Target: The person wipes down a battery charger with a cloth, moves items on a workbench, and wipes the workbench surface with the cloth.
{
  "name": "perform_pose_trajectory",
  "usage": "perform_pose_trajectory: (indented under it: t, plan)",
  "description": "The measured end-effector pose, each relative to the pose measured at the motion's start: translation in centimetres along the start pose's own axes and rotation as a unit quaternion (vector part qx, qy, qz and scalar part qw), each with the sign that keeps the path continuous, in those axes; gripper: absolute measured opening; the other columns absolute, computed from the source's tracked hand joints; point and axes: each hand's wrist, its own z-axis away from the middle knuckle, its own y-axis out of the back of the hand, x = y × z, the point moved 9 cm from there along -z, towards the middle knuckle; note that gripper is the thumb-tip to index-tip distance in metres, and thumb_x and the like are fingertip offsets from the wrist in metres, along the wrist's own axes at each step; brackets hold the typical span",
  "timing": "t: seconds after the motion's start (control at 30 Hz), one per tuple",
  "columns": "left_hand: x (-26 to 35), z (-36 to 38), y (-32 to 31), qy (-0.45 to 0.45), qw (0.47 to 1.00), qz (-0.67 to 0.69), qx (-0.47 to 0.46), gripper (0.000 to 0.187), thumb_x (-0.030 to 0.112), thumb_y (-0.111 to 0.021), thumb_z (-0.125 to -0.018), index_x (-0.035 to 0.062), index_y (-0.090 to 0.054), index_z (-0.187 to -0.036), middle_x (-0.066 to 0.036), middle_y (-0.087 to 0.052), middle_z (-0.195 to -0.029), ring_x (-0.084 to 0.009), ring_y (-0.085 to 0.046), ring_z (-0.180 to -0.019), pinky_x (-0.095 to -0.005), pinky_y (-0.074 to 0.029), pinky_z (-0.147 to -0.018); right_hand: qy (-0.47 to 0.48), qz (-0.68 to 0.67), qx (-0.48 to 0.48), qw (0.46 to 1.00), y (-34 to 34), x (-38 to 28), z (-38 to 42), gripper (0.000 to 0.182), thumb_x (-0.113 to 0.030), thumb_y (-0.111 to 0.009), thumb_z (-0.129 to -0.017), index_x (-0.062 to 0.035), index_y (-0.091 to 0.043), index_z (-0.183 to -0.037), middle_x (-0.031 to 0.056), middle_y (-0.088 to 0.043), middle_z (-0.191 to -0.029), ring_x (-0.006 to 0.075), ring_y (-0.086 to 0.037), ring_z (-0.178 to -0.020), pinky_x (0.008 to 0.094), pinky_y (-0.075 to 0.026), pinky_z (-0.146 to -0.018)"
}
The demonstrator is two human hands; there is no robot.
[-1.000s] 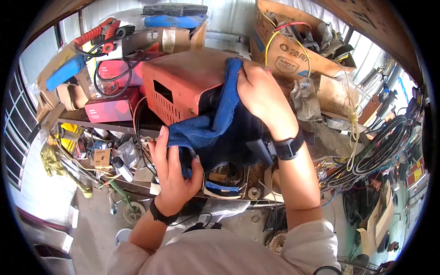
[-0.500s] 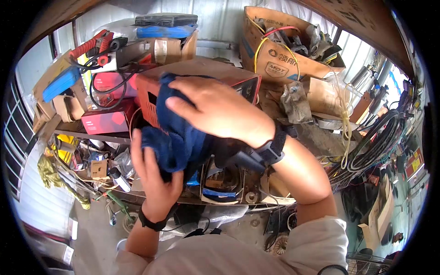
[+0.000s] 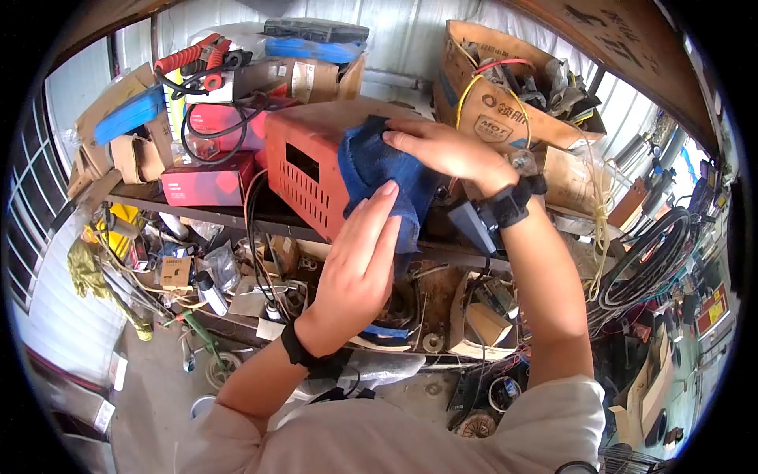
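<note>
A dark blue cloth (image 3: 375,162) hangs over the front corner of a red metal box (image 3: 304,150) with slots in its side. My right hand (image 3: 450,150) grips the upper part of the cloth near the box's top edge, its thumb lying across the fabric. Lower down, my left hand (image 3: 351,265) has its fingers against the cloth's near edge, holding it with the thumb on top. Much of the box's front face is hidden behind the cloth and my hands.
The red box stands on a crowded shelf (image 3: 213,215). Pink-and-red cartons (image 3: 207,183) and a black cable sit to its left. Behind right is a large cardboard box (image 3: 489,103) full of parts. Coiled cables (image 3: 647,253) hang at the right; several small items fill the lower shelf.
Both hands and the cloth have moved right, from the box's left side to its front corner. The slotted side is now uncovered. The whole view has shifted a little.
</note>
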Motion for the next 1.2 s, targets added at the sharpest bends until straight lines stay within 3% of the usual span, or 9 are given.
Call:
perform_pose_trajectory:
  t: [0.27, 0.37, 0.47, 0.57, 0.63, 0.8, 0.93, 1.03, 1.2]
  plan:
    - [-1.3, 1.7, 0.5, 0.024, 0.996, 0.051, 0.068, 0.056, -0.011, -0.059, -0.075, -0.0095, -0.037, -0.126, -0.032, -0.037, -0.134, -0.0474, -0.043, -0.122, -0.0499, -0.035, -0.103, 0.146, 0.033, 0.111, 0.983, -1.4, -5.7, 3.4, 0.046, -0.044, -0.039, -0.097, -0.0193, -0.049, -0.135, 0.0203, -0.059, -0.121, 0.0372, -0.051, -0.119, 0.0420, -0.039, -0.101]
    - [0.5, 1.1, -1.0, -0.007, 0.997, 0.064, 0.032, 0.054, -0.012, -0.058, -0.075, -0.0097, -0.038, -0.125, -0.032, -0.039, -0.132, -0.0474, -0.045, -0.120, -0.0502, -0.037, -0.102, 0.169, 0.038, 0.128, 0.976, -1.2, -5.5, 3.2, 0.047, -0.042, -0.038, -0.098, -0.0096, -0.056, -0.127, 0.0241, -0.058, -0.120, 0.0393, -0.051, -0.118, 0.0444, -0.038, -0.101]
    - [2.3, 0.6, -1.8, -0.039, 0.993, 0.109, 0.031, 0.053, -0.015, -0.056, -0.073, -0.0110, -0.039, -0.123, -0.033, -0.041, -0.131, -0.0485, -0.047, -0.118, -0.0509, -0.039, -0.100, 0.129, 0.017, 0.138, 0.982, -0.6, -3.7, 3.1, 0.048, -0.038, -0.039, -0.098, 0.0009, -0.060, -0.116, 0.0271, -0.058, -0.117, 0.0410, -0.055, -0.111, 0.0454, -0.041, -0.097]
    - [2.7, 0.1, -2.6, -0.038, 0.993, 0.106, 0.029, 0.051, -0.017, -0.052, -0.072, -0.0125, -0.041, -0.122, -0.033, -0.041, -0.131, -0.0480, -0.046, -0.119, -0.0502, -0.039, -0.101, -0.096, 0.094, 0.024, 0.991, 0.9, -0.3, 3.4, 0.052, -0.039, -0.036, -0.098, 0.0056, -0.061, -0.108, 0.0284, -0.058, -0.116, 0.0422, -0.057, -0.105, 0.0465, -0.043, -0.093]
    - [2.3, -0.7, -3.4, -0.016, 0.996, 0.090, 0.012, 0.047, -0.016, -0.050, -0.074, -0.0142, -0.043, -0.120, -0.032, -0.041, -0.132, -0.0451, -0.047, -0.120, -0.0464, -0.041, -0.101, 0.069, 0.260, 0.064, 0.961, 1.7, 2.5, 3.2, 0.052, -0.038, -0.033, -0.100, 0.0049, -0.059, -0.111, 0.0261, -0.060, -0.113, 0.0409, -0.055, -0.108, 0.0419, -0.043, -0.094]
    - [1.2, -1.7, -7.5, 0.049, 0.994, 0.079, -0.052, 0.047, -0.013, -0.048, -0.076, -0.0155, -0.042, -0.123, -0.028, -0.036, -0.139, -0.0396, -0.042, -0.126, -0.0387, -0.039, -0.103, -0.278, 0.184, 0.072, 0.940, 4.7, 13.0, 2.2, 0.044, -0.034, -0.046, -0.094, 0.0065, -0.062, -0.099, 0.0234, -0.065, -0.099, 0.0332, -0.064, -0.093, 0.0379, -0.052, -0.077]
    - [1.2, -2.0, -7.9, 0.068, 0.989, 0.128, -0.036, 0.054, -0.012, -0.048, -0.077, -0.0123, -0.036, -0.129, -0.028, -0.030, -0.142, -0.0448, -0.038, -0.127, -0.0426, -0.037, -0.105, -0.265, -0.075, 0.110, 0.955, 5.7, 16.1, 2.5, 0.035, -0.026, -0.060, -0.086, 0.0082, -0.063, -0.092, 0.0172, -0.064, -0.082, 0.0172, -0.065, -0.068, 0.0295, -0.053, -0.054]
    - [0.9, -1.6, -7.7, 0.086, 0.984, 0.141, -0.057, 0.054, -0.011, -0.050, -0.076, -0.0131, -0.037, -0.128, -0.025, -0.029, -0.144, -0.0386, -0.038, -0.129, -0.0375, -0.038, -0.105, -0.259, 0.066, 0.099, 0.958, 6.4, 15.6, 2.3, 0.029, -0.022, -0.061, -0.084, 0.0068, -0.064, -0.084, 0.0138, -0.064, -0.070, 0.0185, -0.064, -0.062, 0.0307, -0.053, -0.055]
    - [-0.1, 0.0, -8.5, 0.097, 0.979, 0.117, -0.132, 0.055, -0.009, -0.052, -0.077, -0.0120, -0.037, -0.130, -0.021, -0.029, -0.145, -0.0361, -0.041, -0.127, -0.0366, -0.039, -0.102, -0.103, 0.197, 0.433, 0.874, 12.9, 11.0, 5.2, 0.021, -0.018, -0.060, -0.082, 0.0025, -0.066, -0.085, 0.0238, -0.064, -0.077, 0.0365, -0.065, -0.072, 0.0419, -0.051, -0.066]
